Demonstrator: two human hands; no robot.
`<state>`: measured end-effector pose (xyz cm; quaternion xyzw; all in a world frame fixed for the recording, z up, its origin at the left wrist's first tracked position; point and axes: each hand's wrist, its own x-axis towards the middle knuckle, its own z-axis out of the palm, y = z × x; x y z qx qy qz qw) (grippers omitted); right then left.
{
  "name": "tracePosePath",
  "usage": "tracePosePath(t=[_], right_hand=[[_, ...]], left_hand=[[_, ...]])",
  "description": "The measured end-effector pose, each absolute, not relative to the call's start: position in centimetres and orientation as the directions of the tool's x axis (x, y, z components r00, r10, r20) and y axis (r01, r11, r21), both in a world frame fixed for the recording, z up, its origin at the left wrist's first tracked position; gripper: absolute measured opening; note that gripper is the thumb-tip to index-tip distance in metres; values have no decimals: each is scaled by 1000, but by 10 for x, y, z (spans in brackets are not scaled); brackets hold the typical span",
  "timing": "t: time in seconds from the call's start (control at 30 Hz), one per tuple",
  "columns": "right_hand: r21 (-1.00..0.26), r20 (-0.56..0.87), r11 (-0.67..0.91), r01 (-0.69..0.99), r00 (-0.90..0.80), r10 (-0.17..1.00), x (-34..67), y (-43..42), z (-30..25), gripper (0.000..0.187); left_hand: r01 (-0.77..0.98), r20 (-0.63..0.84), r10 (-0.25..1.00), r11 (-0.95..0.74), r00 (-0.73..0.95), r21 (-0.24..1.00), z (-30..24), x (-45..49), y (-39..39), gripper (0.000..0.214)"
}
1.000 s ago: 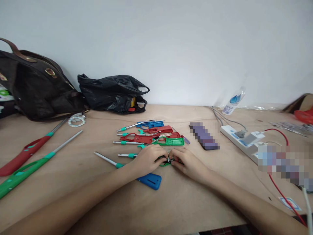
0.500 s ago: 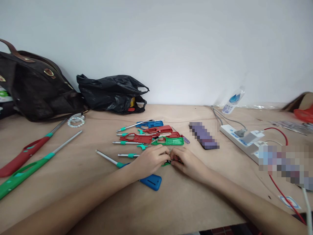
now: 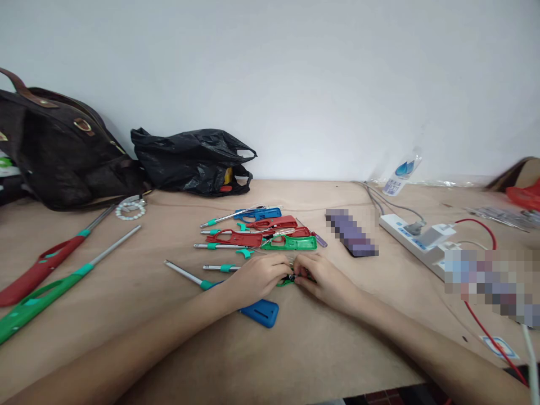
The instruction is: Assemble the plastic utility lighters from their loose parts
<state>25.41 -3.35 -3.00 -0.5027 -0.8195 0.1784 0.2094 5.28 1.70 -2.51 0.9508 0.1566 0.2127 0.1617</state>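
My left hand and my right hand meet at the table's middle, both closed in a pinch on a green lighter shell with small dark parts inside. Most of that shell is hidden under my fingers. A blue long-nosed lighter with a metal tube lies under my left wrist. Just beyond my hands sits a pile of red, green and blue lighter shells with metal tubes.
Assembled red and green lighters lie at the left. A brown bag, a black plastic bag and a bead bracelet sit at the back. A power strip, red cable and bottle are right.
Both hands stay pinched on the green shell with only slight finger shifts. The view has drifted a little.
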Motion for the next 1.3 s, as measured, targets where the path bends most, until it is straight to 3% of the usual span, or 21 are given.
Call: tracePosePath(t=[0.47, 0.6, 1.0, 1.3], right_hand=[[-509, 165, 424, 749, -399, 902, 254, -33, -32, 16], [-516, 176, 431, 740, -401, 899, 255, -33, -34, 15], [-517, 177, 445, 732, -417, 892, 254, -33, -33, 13], [-518, 200, 445, 731, -402, 893, 254, -32, -35, 15]], left_hand=[[299, 296, 416, -881, 860, 367, -26, 59, 16, 5], [330, 291, 439, -874, 850, 356, -27, 62, 16, 6], [365, 252, 606, -706, 754, 607, -22, 65, 15, 15], [388, 223, 639, -669, 736, 634, -25, 69, 16, 17]])
